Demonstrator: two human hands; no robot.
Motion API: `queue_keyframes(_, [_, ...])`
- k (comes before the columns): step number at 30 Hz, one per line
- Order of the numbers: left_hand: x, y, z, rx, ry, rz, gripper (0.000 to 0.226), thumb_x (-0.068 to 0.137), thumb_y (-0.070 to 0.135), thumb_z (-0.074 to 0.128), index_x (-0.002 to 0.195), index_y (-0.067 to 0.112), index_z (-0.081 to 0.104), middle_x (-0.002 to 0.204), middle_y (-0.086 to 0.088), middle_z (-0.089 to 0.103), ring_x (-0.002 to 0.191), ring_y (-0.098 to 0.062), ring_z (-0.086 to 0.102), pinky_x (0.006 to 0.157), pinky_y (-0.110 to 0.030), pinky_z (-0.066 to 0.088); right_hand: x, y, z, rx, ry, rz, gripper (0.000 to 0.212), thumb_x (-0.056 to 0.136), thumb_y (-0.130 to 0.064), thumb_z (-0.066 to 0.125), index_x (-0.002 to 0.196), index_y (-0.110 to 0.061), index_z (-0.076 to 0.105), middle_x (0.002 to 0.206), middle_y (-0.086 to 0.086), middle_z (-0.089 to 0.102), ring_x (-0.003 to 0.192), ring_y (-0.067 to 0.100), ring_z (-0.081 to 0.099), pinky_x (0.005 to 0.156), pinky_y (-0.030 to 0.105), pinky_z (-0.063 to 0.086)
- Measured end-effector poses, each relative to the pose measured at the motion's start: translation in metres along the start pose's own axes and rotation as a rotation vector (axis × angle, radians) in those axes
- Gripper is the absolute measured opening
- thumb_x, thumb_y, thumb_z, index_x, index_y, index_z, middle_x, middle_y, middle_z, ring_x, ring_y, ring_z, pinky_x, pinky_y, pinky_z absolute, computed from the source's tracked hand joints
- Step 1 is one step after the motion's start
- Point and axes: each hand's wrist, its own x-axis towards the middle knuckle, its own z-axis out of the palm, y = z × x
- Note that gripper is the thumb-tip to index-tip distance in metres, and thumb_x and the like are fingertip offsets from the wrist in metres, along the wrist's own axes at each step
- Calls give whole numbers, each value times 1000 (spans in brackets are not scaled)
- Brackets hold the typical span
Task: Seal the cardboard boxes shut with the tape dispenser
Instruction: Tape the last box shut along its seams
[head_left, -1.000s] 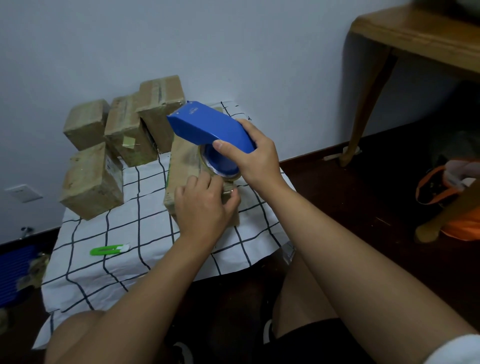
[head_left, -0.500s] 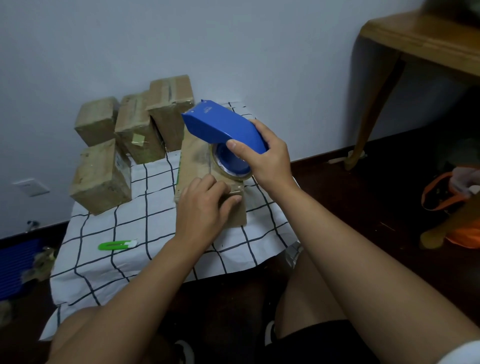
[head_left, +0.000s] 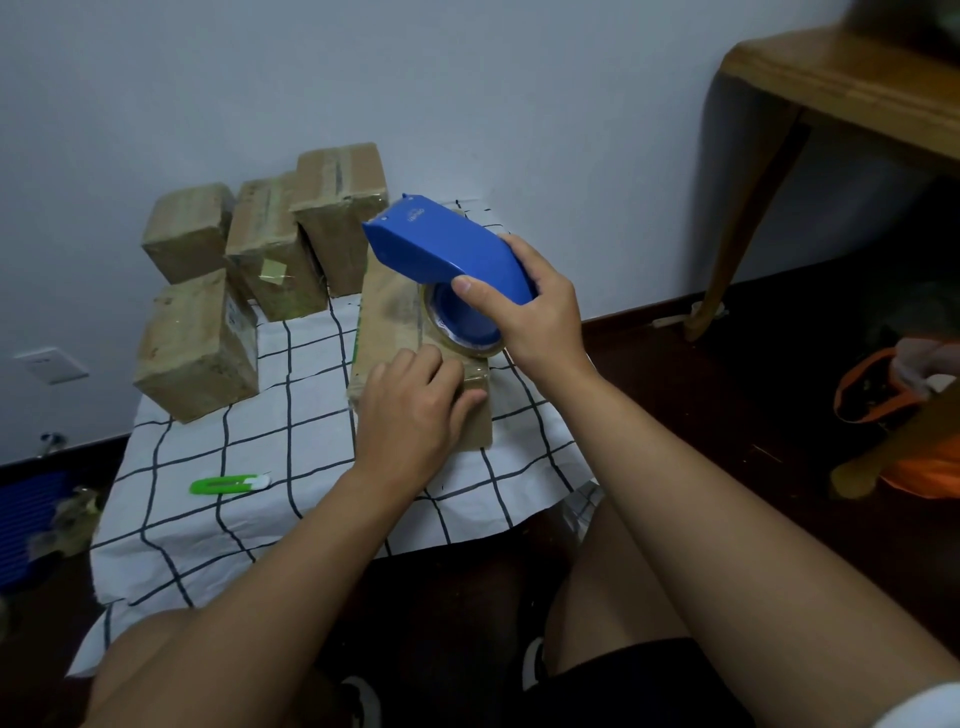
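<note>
We cannot see the box's (head_left: 387, 317) near top under the left hand (head_left: 413, 415); the orange bag (head_left: 883, 395) at right is cut off and blurred.

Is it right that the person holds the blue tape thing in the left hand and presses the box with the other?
Not quite. In the head view the right hand grips the blue tape dispenser; the left hand presses on the box.

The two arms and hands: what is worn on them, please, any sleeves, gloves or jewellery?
Both forearms are bare. The left hand and the right hand wear no gloves, and no ring, watch or bracelet shows. Only at the lower right corner does the edge of a white sleeve appear, on the right upper arm.
</note>
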Motion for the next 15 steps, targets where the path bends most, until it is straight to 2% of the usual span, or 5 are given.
queue_keyframes(3, [0,0,0,-25,15,-3,35,80,37,75,74,11,54,75,-6,48,68,-27,45,58,-38,36,0,0,0,-9,-4,10,59,78,-44,80,127,-19,61,122,1,62,111,20,60,95,46,53])
queue_keyframes(7, [5,10,0,-33,55,-89,47,76,56,68,70,12,51,71,-5,47,67,-23,42,58,-35,33,0,0,2,-32,-8,10,61,78,-43,81,130,-18,60,124,2,61,112,21,59,96,46,52])
queue_keyframes(11, [6,20,1,5,62,-158,38,78,43,71,70,11,53,71,-6,49,66,-27,46,58,-36,34,0,-1,1,-36,-7,7,59,79,-42,81,128,-19,60,122,2,61,111,21,59,95,46,52])
queue_keyframes(15, [0,11,-1,-97,48,-130,34,82,37,73,73,9,55,74,-7,49,69,-27,45,59,-38,38,0,0,0,-30,-14,7,57,81,-41,80,129,-17,60,123,4,61,111,23,59,95,46,53])
